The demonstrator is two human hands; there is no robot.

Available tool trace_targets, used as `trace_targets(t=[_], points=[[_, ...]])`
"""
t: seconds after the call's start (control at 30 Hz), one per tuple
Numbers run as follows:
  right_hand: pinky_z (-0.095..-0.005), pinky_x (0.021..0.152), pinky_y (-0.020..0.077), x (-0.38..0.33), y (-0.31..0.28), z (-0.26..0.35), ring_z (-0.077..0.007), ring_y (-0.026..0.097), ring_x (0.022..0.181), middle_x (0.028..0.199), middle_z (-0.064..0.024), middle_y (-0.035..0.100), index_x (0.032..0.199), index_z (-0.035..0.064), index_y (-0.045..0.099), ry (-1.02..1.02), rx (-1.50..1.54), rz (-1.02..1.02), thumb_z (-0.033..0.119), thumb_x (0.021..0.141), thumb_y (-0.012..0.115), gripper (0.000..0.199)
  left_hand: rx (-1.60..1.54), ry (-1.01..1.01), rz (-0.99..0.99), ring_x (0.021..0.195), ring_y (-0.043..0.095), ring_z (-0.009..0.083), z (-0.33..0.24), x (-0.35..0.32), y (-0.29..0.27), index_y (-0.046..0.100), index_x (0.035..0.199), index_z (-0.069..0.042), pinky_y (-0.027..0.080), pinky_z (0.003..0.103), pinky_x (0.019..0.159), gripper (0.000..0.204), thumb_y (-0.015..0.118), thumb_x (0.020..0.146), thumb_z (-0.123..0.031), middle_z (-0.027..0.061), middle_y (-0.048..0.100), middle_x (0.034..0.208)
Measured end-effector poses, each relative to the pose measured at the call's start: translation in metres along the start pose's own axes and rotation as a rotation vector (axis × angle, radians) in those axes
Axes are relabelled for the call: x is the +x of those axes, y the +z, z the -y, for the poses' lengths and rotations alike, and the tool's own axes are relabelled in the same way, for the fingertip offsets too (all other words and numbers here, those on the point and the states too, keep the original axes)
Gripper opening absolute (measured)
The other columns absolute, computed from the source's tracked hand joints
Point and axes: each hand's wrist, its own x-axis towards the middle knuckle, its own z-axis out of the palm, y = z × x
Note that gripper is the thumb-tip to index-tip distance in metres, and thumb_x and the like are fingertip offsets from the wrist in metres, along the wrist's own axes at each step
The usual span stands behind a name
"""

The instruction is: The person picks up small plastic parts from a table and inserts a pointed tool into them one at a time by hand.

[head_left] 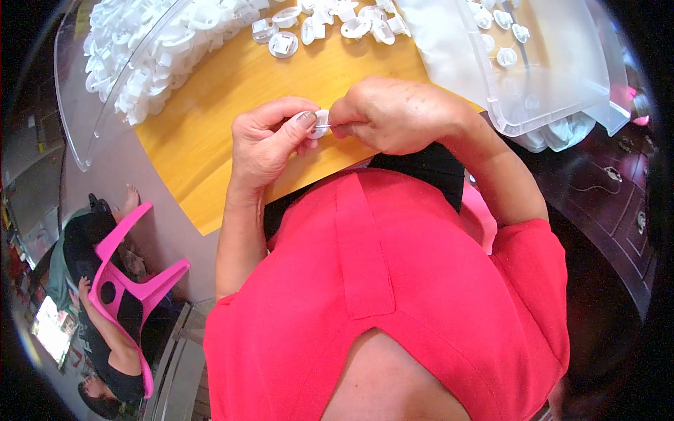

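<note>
Above the near edge of the table, my left hand (270, 144) pinches a small white round plastic part (320, 123) between thumb and fingers. My right hand (400, 116) is closed close against the part's right side. A thin metallic sliver shows between its fingertips and the part, but the fingers hide most of it. I cannot tell whether it is a tool or a piece of the part. Loose white plastic parts (283, 44) of a similar kind lie farther back on the table.
The yellow wooden table (210, 165) carries a large heap of white parts (175, 42) at the back left, behind a clear plastic edge. A translucent bin (554, 91) with several parts stands right. On the left, a person sits on a pink chair (116, 281).
</note>
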Motion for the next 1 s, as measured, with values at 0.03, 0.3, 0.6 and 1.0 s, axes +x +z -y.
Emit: trace_targets(t=[0.03, 0.3, 0.6, 1.0], points=[[-0.0436, 0.067, 0.0463, 0.000, 0.002, 0.001, -0.0397, 0.059, 0.075, 0.078, -0.0236, 0.060, 0.090, -0.0012, 0.061, 0.000, 0.000, -0.002, 0.010, 0.081, 0.051, 0.017, -0.011, -0.006, 0.002, 0.063, 0.059, 0.0091, 0.000, 0.000, 0.000, 0.066, 0.095, 0.003, 0.048, 0.020, 0.055, 0.012, 0.062, 0.085, -0.002, 0.0064, 0.065, 0.078], [-0.0469, 0.069, 0.0459, -0.002, 0.011, 0.006, -0.0419, 0.058, 0.079, 0.079, -0.0247, 0.060, 0.087, -0.0020, 0.060, 0.091, -0.050, -0.195, 0.010, 0.083, 0.049, 0.017, -0.093, 0.117, 0.078, 0.076, 0.061, 0.0131, 0.007, 0.002, -0.003, 0.057, 0.112, 0.005, 0.050, 0.022, 0.064, 0.028, 0.061, 0.084, 0.003, 0.0113, 0.064, 0.094], [-0.0475, 0.066, 0.0465, -0.003, 0.011, 0.017, -0.0418, 0.059, 0.076, 0.076, -0.0242, 0.060, 0.078, -0.0026, 0.058, 0.136, -0.162, -0.196, 0.006, 0.079, 0.051, 0.012, -0.282, 0.147, 0.080, 0.078, 0.064, 0.0188, 0.014, 0.004, -0.008, 0.053, 0.112, 0.008, 0.052, 0.026, 0.065, 0.028, 0.059, 0.085, 0.004, 0.0176, 0.064, 0.098], [-0.0472, 0.064, 0.0509, -0.005, 0.007, 0.029, -0.0407, 0.062, 0.070, 0.070, -0.0243, 0.062, 0.075, -0.0052, 0.062, 0.082, -0.304, -0.234, 0.004, 0.069, 0.060, 0.011, -0.093, 0.148, -0.032, 0.079, 0.064, 0.0144, 0.016, -0.003, 0.006, 0.056, 0.111, 0.007, 0.054, 0.026, 0.068, 0.026, 0.056, 0.086, 0.009, 0.0134, 0.065, 0.093]])
